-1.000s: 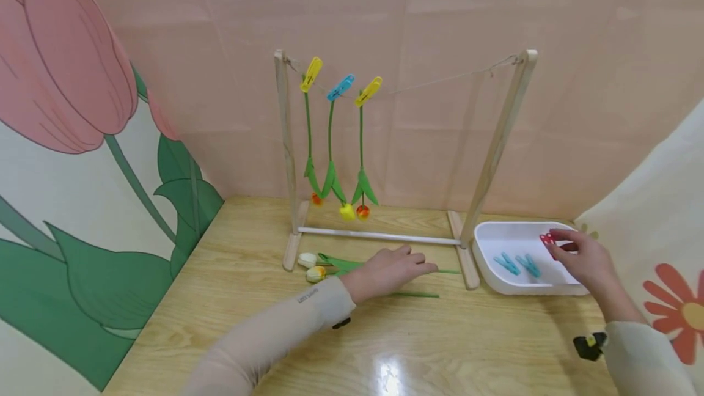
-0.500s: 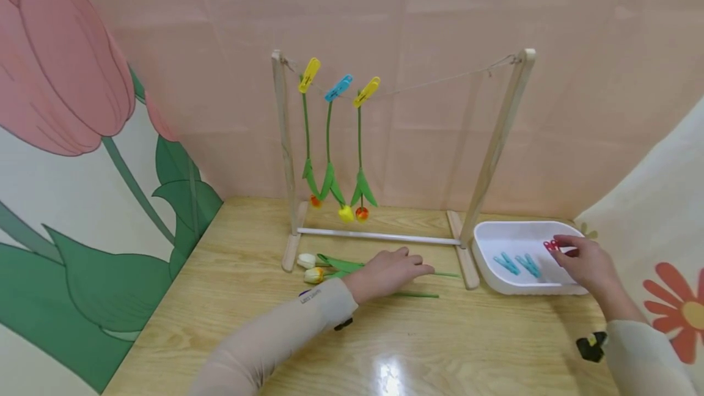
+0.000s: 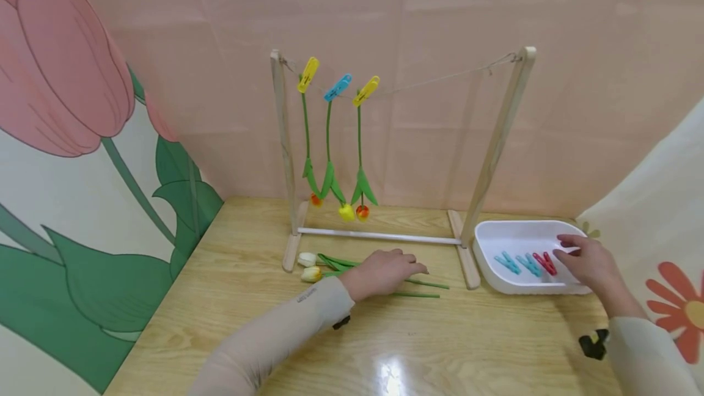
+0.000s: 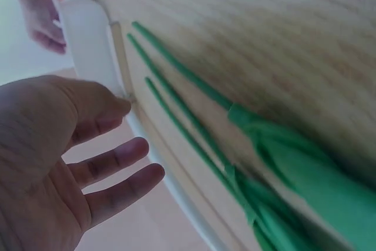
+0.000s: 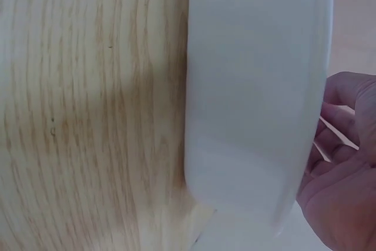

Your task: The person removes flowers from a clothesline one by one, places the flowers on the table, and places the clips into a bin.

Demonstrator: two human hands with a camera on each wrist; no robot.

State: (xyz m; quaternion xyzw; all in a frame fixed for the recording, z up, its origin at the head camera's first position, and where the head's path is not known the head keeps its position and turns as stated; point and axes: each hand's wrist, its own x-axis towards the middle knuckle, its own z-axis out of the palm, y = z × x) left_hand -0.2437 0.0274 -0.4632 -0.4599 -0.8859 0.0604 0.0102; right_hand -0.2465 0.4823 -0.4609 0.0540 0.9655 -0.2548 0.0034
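My left hand [image 3: 387,274] hovers palm down over artificial tulips on the table, its fingers loosely bent around nothing. A white tulip head [image 3: 307,259] and a yellow-white tulip head [image 3: 311,274] stick out left of the forearm. Three green stems [image 4: 176,61] lie beside that hand in the left wrist view. Over the right side of a white plastic tray [image 3: 541,289], my right hand [image 3: 591,264] holds nothing, thumb and fingers apart. Just left of its fingertips lies a red clothespin [image 3: 545,263], beside two light blue clothespins [image 3: 529,264]. In the right wrist view the tray wall hides the fingertips.
A wooden frame [image 3: 497,145] with a string stands at the back. Three tulips hang upside down from its left half, under two yellow clothespins [image 3: 308,75] and a blue clothespin [image 3: 338,87]. A white rod [image 3: 379,236] joins the feet. A pink cloth backdrop rises behind.
My right hand has let go of the red clothespin, which now lies in the tray beside the light blue ones. My left hand has shifted slightly left over the stems.
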